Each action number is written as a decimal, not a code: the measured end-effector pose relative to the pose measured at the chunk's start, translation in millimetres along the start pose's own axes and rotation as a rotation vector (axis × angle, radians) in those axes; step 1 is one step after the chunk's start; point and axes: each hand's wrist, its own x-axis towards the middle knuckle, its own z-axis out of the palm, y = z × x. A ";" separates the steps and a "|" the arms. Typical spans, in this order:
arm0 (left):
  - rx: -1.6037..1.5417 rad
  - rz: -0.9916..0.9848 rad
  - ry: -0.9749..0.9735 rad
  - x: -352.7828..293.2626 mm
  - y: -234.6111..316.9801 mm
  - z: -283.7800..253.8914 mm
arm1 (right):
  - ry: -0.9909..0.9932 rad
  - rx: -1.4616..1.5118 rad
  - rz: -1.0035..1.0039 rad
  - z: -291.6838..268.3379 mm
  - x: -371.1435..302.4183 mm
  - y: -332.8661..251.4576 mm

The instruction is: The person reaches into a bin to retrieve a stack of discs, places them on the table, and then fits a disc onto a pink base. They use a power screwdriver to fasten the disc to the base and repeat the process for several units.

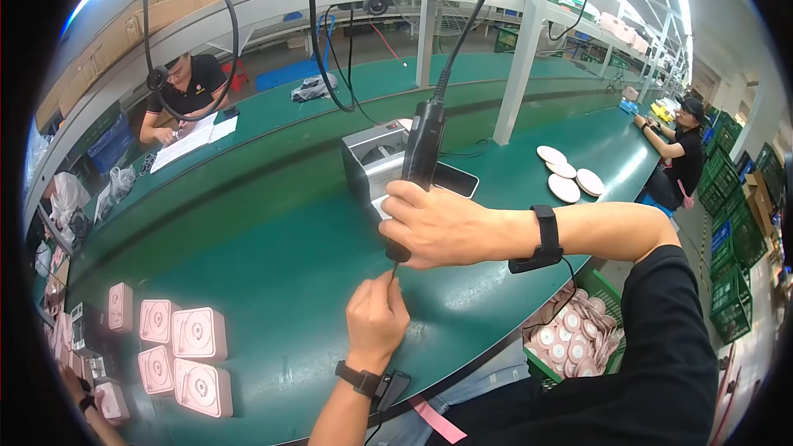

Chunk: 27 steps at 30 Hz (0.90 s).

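The right hand [436, 225] grips a black power screwdriver [424, 144]. The left hand [377, 320] pinches its bit [395, 268] by the tabletop's [289, 297] near edge.

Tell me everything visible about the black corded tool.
The black corded tool is long, roughly cylindrical and plastic-looking. A black cord enters its top through a ribbed sleeve. It is held near upright, top leaning right, above the green table. The right hand grips its lower body; beneath, a thin dark shaft runs down to the left hand, which appears to pinch its end.
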 end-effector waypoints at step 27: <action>-0.141 -0.168 -0.055 0.0 7.6 12.2 | -0.114 0.148 0.005 3.4 -10.1 8.3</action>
